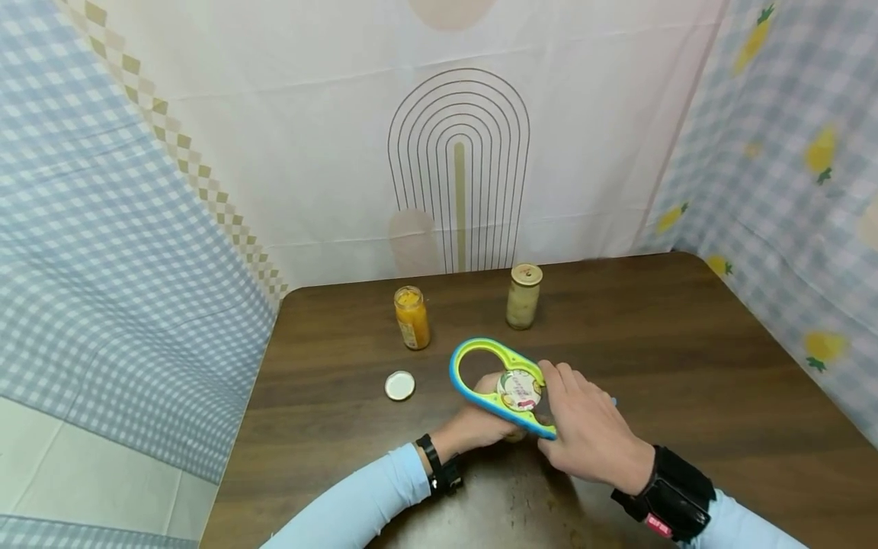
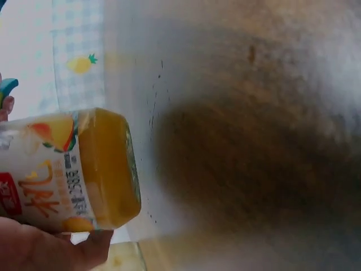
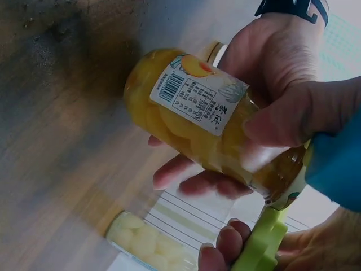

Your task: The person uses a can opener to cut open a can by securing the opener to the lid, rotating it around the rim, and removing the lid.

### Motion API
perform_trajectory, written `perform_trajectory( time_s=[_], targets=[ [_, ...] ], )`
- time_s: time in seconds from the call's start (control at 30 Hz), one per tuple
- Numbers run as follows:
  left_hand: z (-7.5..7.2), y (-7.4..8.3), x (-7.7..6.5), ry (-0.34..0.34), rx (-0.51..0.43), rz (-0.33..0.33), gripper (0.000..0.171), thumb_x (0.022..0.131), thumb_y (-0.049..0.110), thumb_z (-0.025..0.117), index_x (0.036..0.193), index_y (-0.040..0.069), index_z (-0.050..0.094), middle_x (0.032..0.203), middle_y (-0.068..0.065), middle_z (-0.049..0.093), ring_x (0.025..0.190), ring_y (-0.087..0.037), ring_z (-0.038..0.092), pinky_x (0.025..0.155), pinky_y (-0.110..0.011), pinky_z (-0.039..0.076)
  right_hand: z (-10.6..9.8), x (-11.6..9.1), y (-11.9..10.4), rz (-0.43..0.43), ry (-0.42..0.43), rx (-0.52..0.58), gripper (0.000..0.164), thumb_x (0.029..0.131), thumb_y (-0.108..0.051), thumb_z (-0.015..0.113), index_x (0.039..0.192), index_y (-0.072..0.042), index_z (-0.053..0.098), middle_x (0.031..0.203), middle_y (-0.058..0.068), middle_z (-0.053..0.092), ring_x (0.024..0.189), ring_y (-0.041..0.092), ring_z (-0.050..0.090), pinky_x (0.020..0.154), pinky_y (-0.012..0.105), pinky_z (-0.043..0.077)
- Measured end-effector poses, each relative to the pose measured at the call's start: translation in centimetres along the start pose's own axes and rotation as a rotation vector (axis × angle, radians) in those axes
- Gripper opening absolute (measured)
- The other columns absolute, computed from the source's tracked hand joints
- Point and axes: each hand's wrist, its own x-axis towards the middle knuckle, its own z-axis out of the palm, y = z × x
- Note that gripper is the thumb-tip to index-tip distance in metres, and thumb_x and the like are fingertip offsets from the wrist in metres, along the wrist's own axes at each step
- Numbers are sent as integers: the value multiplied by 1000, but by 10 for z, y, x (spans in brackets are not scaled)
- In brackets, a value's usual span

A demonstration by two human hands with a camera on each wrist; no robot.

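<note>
My left hand grips a glass jar of yellow-orange fruit, held above the table with its printed lid facing up. Fruit pictures and a barcode show on the jar's label in the right wrist view. A blue and green jar opener lies around the lid, its toothed inner edges beside the rim. My right hand holds the opener's handles, fingers wrapped over them. Most of the handles are hidden under that hand.
An uncapped jar with orange contents stands at the back of the brown table. Before it lies a round white lid. A capped jar of pale fruit stands further right. Patterned cloths hang behind and beside the table.
</note>
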Motion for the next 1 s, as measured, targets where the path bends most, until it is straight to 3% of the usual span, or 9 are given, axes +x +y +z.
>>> perform_trajectory(
  time_s=[0.13,0.57,0.87,1.0],
  targets=[
    [-3,1,-1,-12,56,7,44,83,5,81,124,13,67,118,-2,73,108,-4,63,97,-26,53,-2,0,0,-11,-15,18,95,66,-24,87,143,6,41,110,13,54,82,18,44,54,26,32],
    [-11,10,1,-56,23,-20,44,81,4,83,121,9,67,113,-6,73,103,-4,63,96,-25,53,-10,3,6,-123,45,29,93,64,-22,84,143,5,43,103,6,53,78,13,42,50,20,33],
    [-15,39,-3,-56,9,33,39,80,-5,81,115,-1,66,108,-17,73,98,-5,63,92,-25,55,-15,4,10,-160,8,74,90,64,-17,81,144,-1,42,105,2,53,83,12,45,49,20,35],
    [-16,44,-4,-82,-23,33,37,81,-4,80,116,-2,66,109,-20,73,100,-4,63,93,-25,55,-18,4,13,-170,-28,93,89,67,-18,84,145,-3,42,109,2,55,86,12,47,50,19,37]
  ],
)
